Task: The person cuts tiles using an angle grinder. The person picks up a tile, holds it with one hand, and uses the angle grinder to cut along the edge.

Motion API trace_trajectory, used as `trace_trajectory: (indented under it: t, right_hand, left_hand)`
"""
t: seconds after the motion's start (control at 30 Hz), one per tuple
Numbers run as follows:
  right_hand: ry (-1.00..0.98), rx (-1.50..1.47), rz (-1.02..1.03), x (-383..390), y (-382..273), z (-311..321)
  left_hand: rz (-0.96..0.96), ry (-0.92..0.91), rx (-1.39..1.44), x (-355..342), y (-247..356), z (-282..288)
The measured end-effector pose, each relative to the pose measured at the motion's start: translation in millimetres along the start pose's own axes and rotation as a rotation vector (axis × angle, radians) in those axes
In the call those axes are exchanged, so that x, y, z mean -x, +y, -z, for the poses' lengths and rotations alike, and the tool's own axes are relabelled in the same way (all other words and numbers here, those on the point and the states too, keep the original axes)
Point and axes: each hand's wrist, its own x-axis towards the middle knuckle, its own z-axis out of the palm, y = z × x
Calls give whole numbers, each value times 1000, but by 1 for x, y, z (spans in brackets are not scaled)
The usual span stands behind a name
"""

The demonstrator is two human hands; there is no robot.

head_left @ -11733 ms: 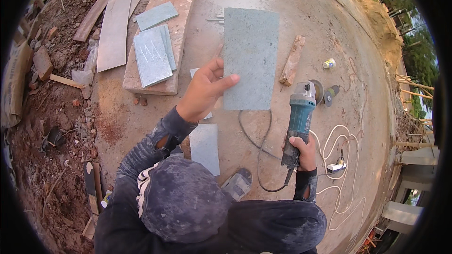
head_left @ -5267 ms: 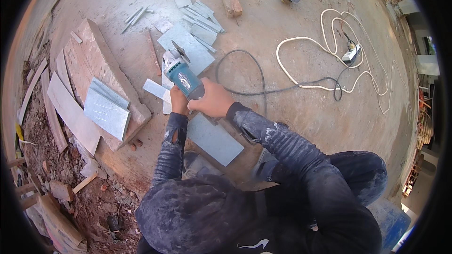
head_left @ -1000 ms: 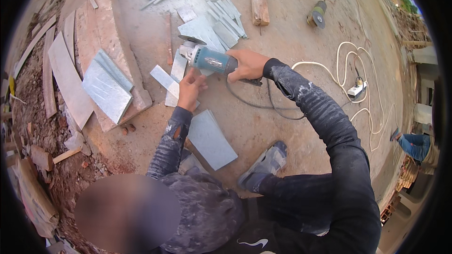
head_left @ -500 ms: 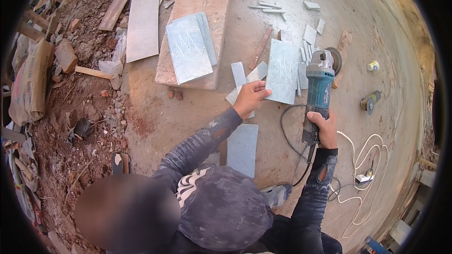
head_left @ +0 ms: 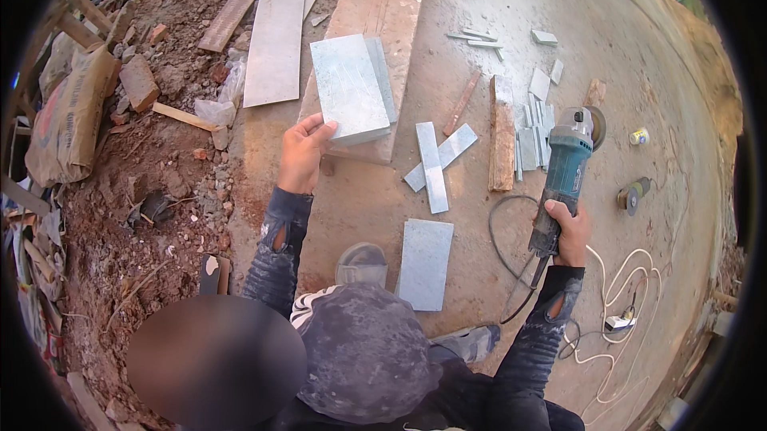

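A pale grey-green rectangular tile is pinched at its near left corner by my left hand, thumb on top. It lies over a small stack of like tiles, whose lower tile shows along the right edge. The stack sits on a long reddish-brown slab. Whether the held tile fully rests on the stack, I cannot tell. My right hand grips the body of a teal and grey angle grinder. Its disc points away to the far right. The grinder is held above the ground.
A wooden block lies between hands, beside narrow cut strips. Two crossed tile strips and a tile pile are nearer. A second grinder, white cable and tub lie right; rubble left.
My left hand has carried the tile left from the wooden block to the stack on the slab. The block is now uncovered. The grinder, still in my right hand, has shifted slightly right and nearer.
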Motion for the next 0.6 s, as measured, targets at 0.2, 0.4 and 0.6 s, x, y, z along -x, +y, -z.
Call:
trace_trajectory:
  t: [0.2, 0.4, 0.6]
  right_hand:
    - [-32, -8, -9, 12, -7, -19]
    - [-27, -21, -23, 19, -15, -19]
    - [-35, -49, -23, 14, -5, -17]
  left_hand:
    - [8, 36, -105, -12, -16, 25]
    - [-71, 49, -432, -20, -20, 34]
    - [-320, 313, -440, 5, -33, 23]
